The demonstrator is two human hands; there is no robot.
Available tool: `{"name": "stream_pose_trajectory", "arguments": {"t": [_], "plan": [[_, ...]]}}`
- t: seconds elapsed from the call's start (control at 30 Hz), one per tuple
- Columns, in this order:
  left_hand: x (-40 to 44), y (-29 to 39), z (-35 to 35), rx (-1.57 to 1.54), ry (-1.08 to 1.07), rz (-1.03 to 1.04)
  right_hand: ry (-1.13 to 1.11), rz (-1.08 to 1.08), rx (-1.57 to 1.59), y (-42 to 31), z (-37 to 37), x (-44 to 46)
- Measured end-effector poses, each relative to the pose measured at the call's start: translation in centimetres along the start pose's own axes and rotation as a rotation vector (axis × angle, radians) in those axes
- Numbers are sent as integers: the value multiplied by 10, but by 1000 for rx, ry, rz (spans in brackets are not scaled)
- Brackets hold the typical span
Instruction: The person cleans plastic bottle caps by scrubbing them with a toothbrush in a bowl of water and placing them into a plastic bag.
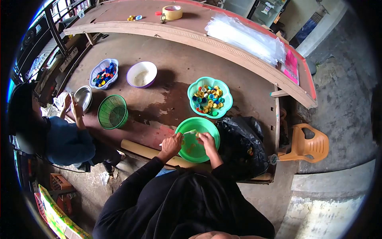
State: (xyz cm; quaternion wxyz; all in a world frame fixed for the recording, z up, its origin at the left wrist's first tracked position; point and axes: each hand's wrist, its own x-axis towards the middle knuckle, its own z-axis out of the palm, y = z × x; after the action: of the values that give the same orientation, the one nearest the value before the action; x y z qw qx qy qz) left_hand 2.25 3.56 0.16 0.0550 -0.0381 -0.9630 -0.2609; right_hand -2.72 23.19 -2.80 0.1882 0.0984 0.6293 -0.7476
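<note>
**Two hands over a green basin, with plastic caps, bowls and a wooden table**

Left hand (pixel 171 145): fingers clamped on a slim white tool (pixel 190 132), whose pale end reaches over the basin; its bristles or edge too small to make out.

Right hand (pixel 207 142): thumb and fingertips pinched on a small yellowish piece (pixel 198 135), probably a cap, above the basin and near the tool's end.

Green basin (pixel 195 156): round, smooth plastic, at the table's near edge; pale orange shapes at the bottom, indistinct.

Mint bowl (pixel 228 99): scalloped plastic, just beyond the basin; holds round caps, ribbed where legible, in yellow, blue, red, green and white.

Black bag (pixel 242 137): thin, creased, glossy plastic, right of the basin.

Pale blue bowl (pixel 94 75): scalloped, far left, with mostly blue and red caps.

White bowl (pixel 142 74): round, purple-rimmed, cloudy inside.

Green basket (pixel 113 112): openwork plastic with a mesh base.

Metal bowl (pixel 84 98): shiny, tilted, beside a co-worker (pixel 69 139) in a blue top, hands raised at its edge.

Table (pixel 159 51): brown, worn, with dark wet patches; a raised wooden shelf (pixel 131 27) along its far side carries a tape roll (pixel 172 13) and clear plastic sleeves (pixel 244 38).
</note>
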Motion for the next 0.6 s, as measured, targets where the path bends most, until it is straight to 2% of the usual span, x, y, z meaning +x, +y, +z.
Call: {"name": "stream_pose_trajectory", "arguments": {"t": [0.03,0.07,0.13,0.2,0.3,0.37,0.47,0.6], "plan": [[-3,4,-2,-9,-9,18,96,-172,-739,7,-5,5],[-4,6,-3,-17,-15,38,129,-358,-954,36,-14,14],[-8,5,4,-17,-20,51,95,-384,-1232,25,-6,3],[-11,6,4,-17,-27,59,91,-416,-1179,25,0,3],[-18,8,7,26,-51,61,-12,-364,-781,8,4,-2],[-17,7,6,46,-28,-11,5,-381,-777,-5,8,-9],[-15,16,2,42,-60,29,13,-363,-809,-16,10,-16],[-14,11,4,49,-29,32,30,-397,-691,-14,6,-20]]}}
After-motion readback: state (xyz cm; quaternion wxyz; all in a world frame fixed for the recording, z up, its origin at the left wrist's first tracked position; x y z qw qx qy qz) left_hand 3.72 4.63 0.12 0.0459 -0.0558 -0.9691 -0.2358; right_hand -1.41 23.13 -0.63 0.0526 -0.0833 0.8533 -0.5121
